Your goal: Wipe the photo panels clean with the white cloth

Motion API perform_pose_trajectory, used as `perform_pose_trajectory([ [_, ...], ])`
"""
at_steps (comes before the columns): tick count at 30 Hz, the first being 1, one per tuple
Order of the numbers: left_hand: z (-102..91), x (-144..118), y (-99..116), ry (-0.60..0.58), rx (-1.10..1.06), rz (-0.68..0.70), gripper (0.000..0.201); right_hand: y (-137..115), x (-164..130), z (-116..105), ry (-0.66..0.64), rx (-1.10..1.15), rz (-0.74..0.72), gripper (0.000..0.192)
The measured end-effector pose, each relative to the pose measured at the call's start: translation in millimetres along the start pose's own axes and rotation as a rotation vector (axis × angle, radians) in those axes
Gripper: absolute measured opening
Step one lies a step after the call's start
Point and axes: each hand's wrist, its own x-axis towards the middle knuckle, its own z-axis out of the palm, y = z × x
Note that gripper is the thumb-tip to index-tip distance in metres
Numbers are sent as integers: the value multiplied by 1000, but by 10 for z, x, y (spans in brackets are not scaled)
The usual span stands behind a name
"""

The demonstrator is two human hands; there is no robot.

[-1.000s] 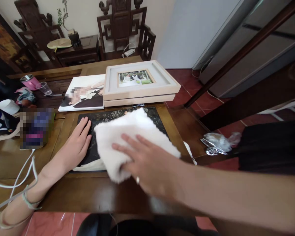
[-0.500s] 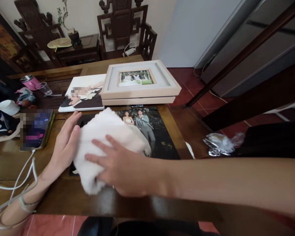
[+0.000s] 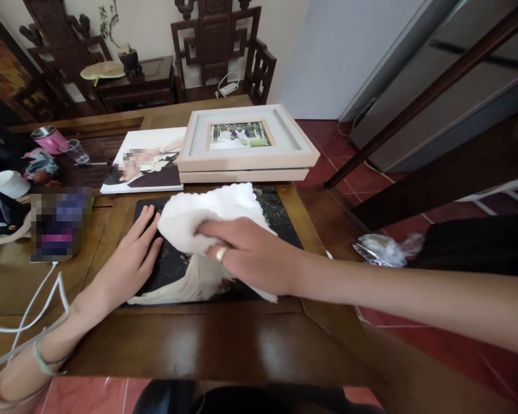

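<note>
A dark wedding photo print [image 3: 172, 270] lies flat on the wooden table. My right hand [image 3: 250, 253], with a ring on one finger, grips a bunched white cloth [image 3: 207, 210] and presses it on the photo. The cloth covers most of the photo's upper middle; part of a pale gown shows below it. My left hand [image 3: 133, 253] rests flat with fingers stretched out on the photo's left edge, close beside the cloth.
Behind the photo stand two stacked light-wood picture frames [image 3: 246, 164] and a white-edged photo panel [image 3: 149, 158]. To the left are a phone [image 3: 60, 224] on a white cable, a pink mug [image 3: 49, 140] and a plastic cup [image 3: 76, 151]. A plastic bag [image 3: 380, 248] lies at right.
My right hand has moved the cloth up and right, bunching it in its grip instead of lying spread on it. My left hand has shifted slightly right and down onto the photo.
</note>
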Motion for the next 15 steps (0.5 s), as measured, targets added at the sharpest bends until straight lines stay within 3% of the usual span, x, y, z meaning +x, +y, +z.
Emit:
perform_pose_trajectory([
  [4, -27, 8, 36, 2, -1, 19, 50, -8, 437, 113, 104, 142, -66, 29],
  [8, -28, 11, 31, 16, 30, 18, 45, -40, 738, 204, 87, 106, -136, 37],
  [11, -29, 13, 30, 1, 38, 33, 48, -41, 721, 139, 70, 55, -147, 29],
  [15, -23, 1, 22, -29, 55, 23, 57, 53, 429, -63, 88, -14, -90, 15],
])
